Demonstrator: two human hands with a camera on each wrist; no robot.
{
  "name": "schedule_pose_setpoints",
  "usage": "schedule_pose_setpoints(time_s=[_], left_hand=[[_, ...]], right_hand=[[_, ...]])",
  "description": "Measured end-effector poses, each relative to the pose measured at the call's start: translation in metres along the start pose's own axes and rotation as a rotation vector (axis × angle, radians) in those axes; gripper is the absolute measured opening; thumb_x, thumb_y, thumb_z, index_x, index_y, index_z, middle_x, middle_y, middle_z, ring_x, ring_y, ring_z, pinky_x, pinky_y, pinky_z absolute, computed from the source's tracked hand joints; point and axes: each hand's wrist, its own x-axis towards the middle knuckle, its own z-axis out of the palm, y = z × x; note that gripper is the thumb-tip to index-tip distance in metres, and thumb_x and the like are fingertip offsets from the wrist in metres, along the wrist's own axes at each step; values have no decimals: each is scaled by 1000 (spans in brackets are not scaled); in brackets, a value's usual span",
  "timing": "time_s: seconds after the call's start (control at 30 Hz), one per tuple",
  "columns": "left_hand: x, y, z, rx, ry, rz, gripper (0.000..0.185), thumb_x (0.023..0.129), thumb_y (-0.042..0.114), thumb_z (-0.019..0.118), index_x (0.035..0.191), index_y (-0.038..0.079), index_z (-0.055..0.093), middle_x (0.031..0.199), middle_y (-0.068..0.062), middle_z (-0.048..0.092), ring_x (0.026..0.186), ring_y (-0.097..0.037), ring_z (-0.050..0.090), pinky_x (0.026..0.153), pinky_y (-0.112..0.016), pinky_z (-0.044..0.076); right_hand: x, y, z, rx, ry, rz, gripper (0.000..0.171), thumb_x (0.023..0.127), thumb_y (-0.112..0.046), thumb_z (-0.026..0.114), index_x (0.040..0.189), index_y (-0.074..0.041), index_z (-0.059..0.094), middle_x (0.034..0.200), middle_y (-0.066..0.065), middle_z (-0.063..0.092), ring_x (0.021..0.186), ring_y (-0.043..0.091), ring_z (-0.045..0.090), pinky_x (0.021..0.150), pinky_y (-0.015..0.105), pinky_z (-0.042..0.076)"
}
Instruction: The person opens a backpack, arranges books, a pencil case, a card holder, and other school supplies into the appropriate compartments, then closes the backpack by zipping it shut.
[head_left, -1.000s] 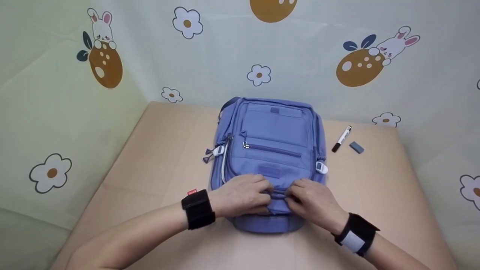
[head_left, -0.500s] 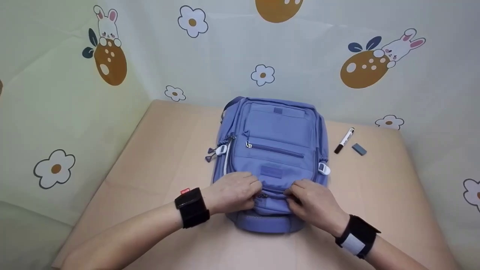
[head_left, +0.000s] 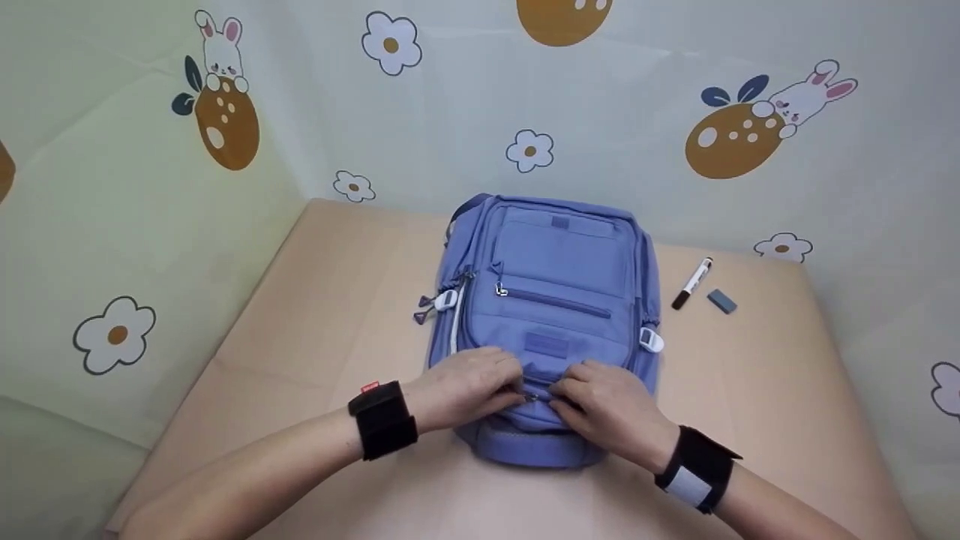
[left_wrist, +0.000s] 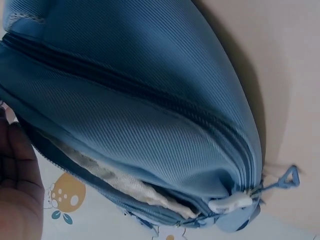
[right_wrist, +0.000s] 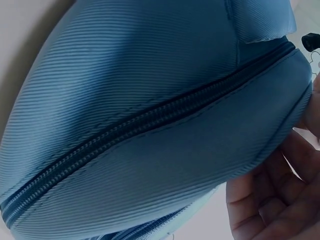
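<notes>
A blue backpack [head_left: 562, 259] lies front side up on the table, its bottom toward me. My left hand [head_left: 469, 386] grips the lower front of the bag with curled fingers, beside a small metal zipper slider [head_left: 532, 397]. Just right of that slider, my right hand [head_left: 607, 405] pinches the fabric along the same zipper. Both sets of fingertips are partly hidden by the hands and cloth. In the left wrist view, a side zipper opening shows pale lining [left_wrist: 115, 177]. A closed curved zipper [right_wrist: 150, 117] crosses the bag in the right wrist view.
A white marker [head_left: 691, 283] with a dark cap and a blue-grey eraser-like block [head_left: 722, 301] lie right of the bag. Printed cloth [head_left: 450, 97] hangs behind the beige table [head_left: 337, 292]. White buckles [head_left: 651, 340] sit on the bag's sides.
My left hand has shifted left along the lower zipper, uncovering the slider. More recently, my right hand has moved left toward it. The head view has shifted slightly; the backpack stays in place.
</notes>
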Motion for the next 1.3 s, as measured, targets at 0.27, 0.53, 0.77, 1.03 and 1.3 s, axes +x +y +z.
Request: schedule_pose_setpoints(time_s=[0.27, 0.53, 0.77, 1.03, 1.3], left_hand=[[-2, 6, -1, -90, 37, -111, 7, 96, 18, 73, 98, 12, 77, 90, 4, 64, 84, -12, 58, 77, -24, 49], [-15, 2, -3, -56, 105, -119, 4, 95, 16, 74, 96, 12, 75, 91, 2, 64, 84, -14, 59, 76, -28, 50], [-36, -13, -10, -10, 151, -148, 5, 93, 13, 76, 91, 13, 71, 90, 3, 61, 83, -15, 57, 74, -30, 51], [-52, -22, -21, -43, 137, -249, 12, 88, 9, 80, 89, 15, 70, 89, 5, 59, 81, -11, 56, 71, -27, 52], [-63, -30, -27, -123, 108, -328, 8, 90, 11, 79, 94, 15, 73, 95, 6, 63, 89, -9, 59, 79, -29, 53]], right_hand=[[0, 0, -2, -11, 42, -10, 7, 85, -15, 79, 91, -15, 75, 85, -7, 66, 75, 11, 62, 64, 32, 54], [2, 0, -6, -26, 30, -9, 5, 87, -16, 78, 90, -15, 75, 84, -7, 66, 73, 10, 62, 63, 31, 54], [2, 0, -7, -17, 17, -2, 4, 90, -18, 74, 91, -14, 75, 84, -7, 66, 75, 11, 63, 65, 32, 55], [2, 0, -7, -5, 28, 4, 6, 87, -16, 78, 92, -16, 76, 85, -7, 67, 75, 10, 63, 66, 33, 56], [3, -1, -9, 12, 30, 6, 6, 86, -16, 78, 91, -15, 76, 84, -7, 66, 75, 9, 62, 64, 32, 55]])
